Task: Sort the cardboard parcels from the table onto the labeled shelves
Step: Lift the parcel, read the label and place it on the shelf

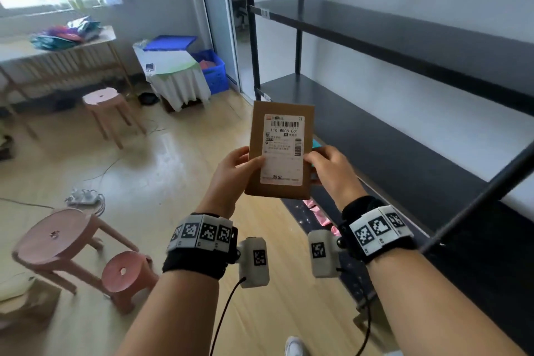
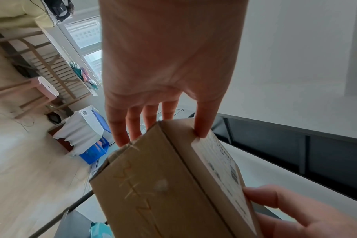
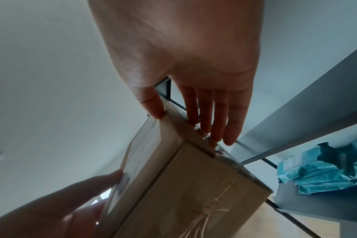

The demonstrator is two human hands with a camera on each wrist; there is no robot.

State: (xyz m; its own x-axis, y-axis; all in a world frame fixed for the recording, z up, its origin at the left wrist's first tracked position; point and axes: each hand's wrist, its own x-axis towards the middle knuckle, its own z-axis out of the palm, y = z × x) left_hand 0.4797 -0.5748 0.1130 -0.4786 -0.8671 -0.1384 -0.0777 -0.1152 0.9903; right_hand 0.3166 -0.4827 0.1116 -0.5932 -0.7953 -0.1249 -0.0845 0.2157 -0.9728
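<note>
Head view: a flat brown cardboard parcel (image 1: 281,150) is held upright in the air, in front of a black metal shelving unit (image 1: 390,136). A white printed label (image 1: 282,150) with barcodes covers most of its facing side. The left hand (image 1: 231,170) grips the lower left edge, thumb laid over the label and fingers behind. The right hand (image 1: 332,169) grips the lower right edge the same way. The two matte shelf boards visible at right lie bare, and open air surrounds the parcel's top edge. Pink plastic stools (image 1: 55,237) stand well apart on the glossy wooden floor (image 1: 161,182).

Left wrist view: four fingers (image 2: 120,128) run behind the parcel, the thumb pressing the labelled face near a corner. Orange handwriting marks the plain narrow side.

Right wrist view: the thumb presses the labelled face and the fingers (image 3: 218,116) lie along the taped back. A crumpled teal mailer bag (image 3: 324,169) lies on a lower shelf, apart from the parcel.
</note>
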